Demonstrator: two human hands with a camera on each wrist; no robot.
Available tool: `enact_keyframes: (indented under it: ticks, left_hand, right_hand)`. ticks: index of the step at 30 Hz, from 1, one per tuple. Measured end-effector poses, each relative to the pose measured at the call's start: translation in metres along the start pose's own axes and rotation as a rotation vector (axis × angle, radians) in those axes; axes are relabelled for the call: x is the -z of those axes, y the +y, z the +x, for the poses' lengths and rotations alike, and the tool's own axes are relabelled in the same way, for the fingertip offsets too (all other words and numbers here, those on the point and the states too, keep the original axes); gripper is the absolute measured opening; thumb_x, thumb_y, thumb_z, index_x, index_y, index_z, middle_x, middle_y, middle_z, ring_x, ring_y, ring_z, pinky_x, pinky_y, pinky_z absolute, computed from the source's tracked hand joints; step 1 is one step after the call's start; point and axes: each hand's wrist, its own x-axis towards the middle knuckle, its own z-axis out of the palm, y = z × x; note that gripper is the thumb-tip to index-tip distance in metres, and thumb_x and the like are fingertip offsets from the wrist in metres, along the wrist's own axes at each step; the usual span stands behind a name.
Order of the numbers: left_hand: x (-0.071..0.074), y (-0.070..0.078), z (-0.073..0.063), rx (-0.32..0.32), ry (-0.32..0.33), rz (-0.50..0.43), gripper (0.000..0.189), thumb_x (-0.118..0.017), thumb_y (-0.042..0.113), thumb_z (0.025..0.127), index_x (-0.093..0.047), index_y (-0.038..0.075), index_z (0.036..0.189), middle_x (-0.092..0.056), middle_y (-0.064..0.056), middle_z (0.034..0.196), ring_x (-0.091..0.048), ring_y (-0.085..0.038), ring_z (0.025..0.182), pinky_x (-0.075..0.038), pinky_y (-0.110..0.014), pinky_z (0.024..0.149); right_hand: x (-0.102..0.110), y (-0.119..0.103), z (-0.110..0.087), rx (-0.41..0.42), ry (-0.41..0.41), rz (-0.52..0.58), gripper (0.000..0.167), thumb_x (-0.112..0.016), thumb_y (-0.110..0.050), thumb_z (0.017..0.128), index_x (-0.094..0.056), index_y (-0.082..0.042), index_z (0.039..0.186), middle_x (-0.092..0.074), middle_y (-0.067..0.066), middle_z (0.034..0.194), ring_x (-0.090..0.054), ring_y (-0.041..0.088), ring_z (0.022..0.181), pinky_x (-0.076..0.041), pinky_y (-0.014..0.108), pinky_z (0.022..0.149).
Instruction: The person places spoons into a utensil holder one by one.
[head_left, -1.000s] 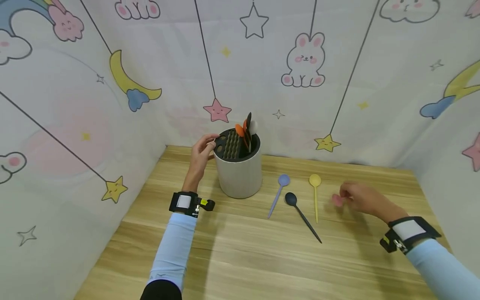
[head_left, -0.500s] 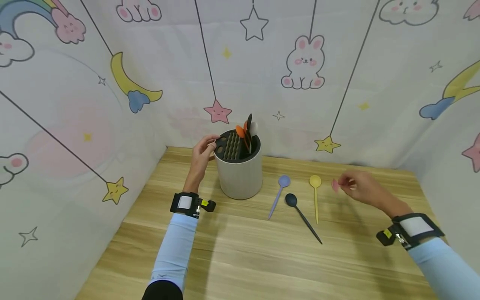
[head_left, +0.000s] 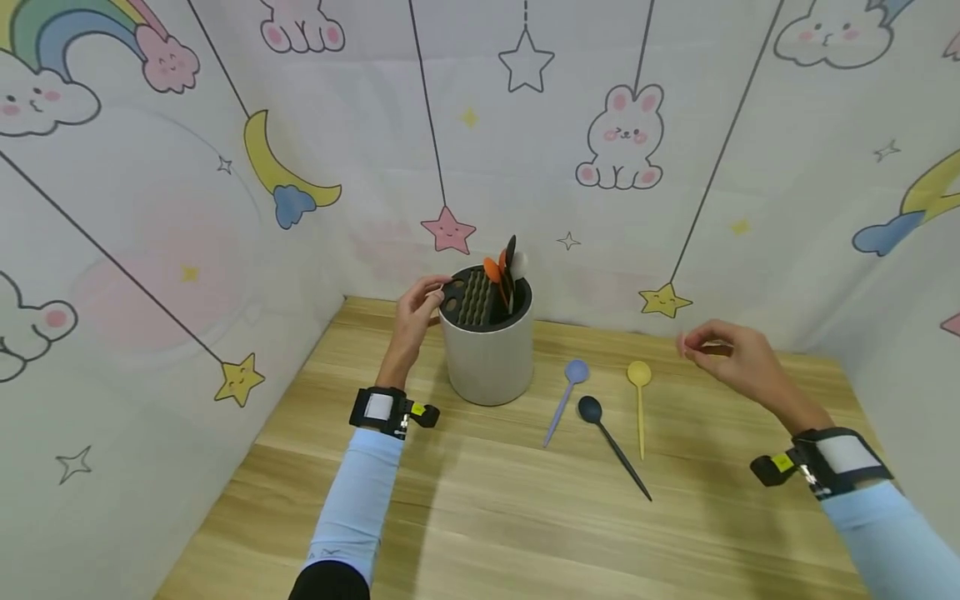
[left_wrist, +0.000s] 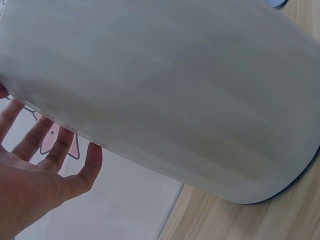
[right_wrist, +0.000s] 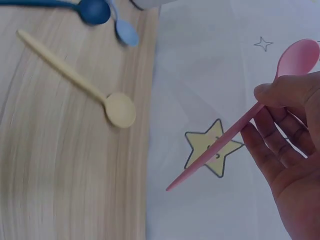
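Note:
A pink spoon (right_wrist: 226,137) is pinched between thumb and fingers of my right hand (head_left: 738,358), its bowl up and its pointed handle end slanting down in the right wrist view. In the head view the hand nearly hides it. My left hand (head_left: 414,321) holds the left side of a white utensil holder (head_left: 489,367) at its black slotted top (head_left: 474,302); bent fingers touch its wall in the left wrist view. A blue-violet spoon (head_left: 566,398), a dark blue spoon (head_left: 617,450) and a yellow spoon (head_left: 640,408) lie on the table between holder and right hand.
Several utensils, among them an orange one (head_left: 492,269) and a white one (head_left: 519,265), stand in the holder's open rear right part. The wooden table (head_left: 525,533) meets a printed cloth backdrop (head_left: 555,167) behind and at both sides.
My right hand has lifted the pink spoon up and back from the table, turning it so that it barely shows in the head view. The left hand stays at the holder.

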Motion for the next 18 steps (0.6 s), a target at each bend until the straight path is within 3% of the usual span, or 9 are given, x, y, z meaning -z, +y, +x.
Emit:
enact_keyframes:
  ticks: [3, 8, 14, 18]
  left_hand:
    - [0.002, -0.014, 0.005, -0.008, 0.013, -0.003, 0.035, -0.053, 0.02, 0.105, -0.062, 0.003, 0.134, -0.059, -0.015, 0.137, -0.062, -0.025, 0.113, -0.049, -0.062, 0.097]
    - [0.0, -0.013, 0.006, -0.004, 0.019, 0.002, 0.034, -0.052, 0.018, 0.105, -0.062, 0.002, 0.134, -0.059, -0.015, 0.138, -0.061, -0.027, 0.115, -0.049, -0.063, 0.097]
    - [0.0, -0.013, 0.007, 0.013, 0.013, 0.012, 0.036, -0.05, 0.016, 0.107, -0.06, 0.001, 0.138, -0.055, -0.018, 0.144, -0.059, -0.03, 0.119, -0.047, -0.064, 0.098]
    - [0.001, -0.008, 0.006, 0.024, 0.01, 0.001, 0.036, -0.048, 0.011, 0.106, -0.057, -0.004, 0.138, -0.054, -0.022, 0.144, -0.061, -0.025, 0.114, -0.047, -0.065, 0.098]
  right_hand:
    - [0.001, -0.006, 0.004, -0.025, 0.026, 0.067, 0.015, -0.072, 0.01, 0.089, -0.069, 0.005, 0.102, -0.068, 0.015, 0.102, -0.063, -0.005, 0.091, -0.052, 0.011, 0.078]
    - [0.003, -0.022, 0.015, -0.067, 0.078, 0.131, 0.013, -0.071, 0.008, 0.091, -0.069, 0.006, 0.103, -0.07, 0.007, 0.101, -0.063, -0.005, 0.095, -0.052, 0.012, 0.079]
    - [0.004, -0.039, 0.03, -0.089, 0.113, 0.23, 0.012, -0.074, 0.0, 0.092, -0.072, -0.002, 0.104, -0.071, 0.011, 0.106, -0.066, 0.005, 0.099, -0.052, 0.015, 0.086]
    - [0.002, -0.051, 0.042, -0.081, 0.132, 0.263, 0.012, -0.074, -0.005, 0.093, -0.073, -0.004, 0.105, -0.072, 0.009, 0.107, -0.065, 0.007, 0.102, -0.05, 0.015, 0.09]
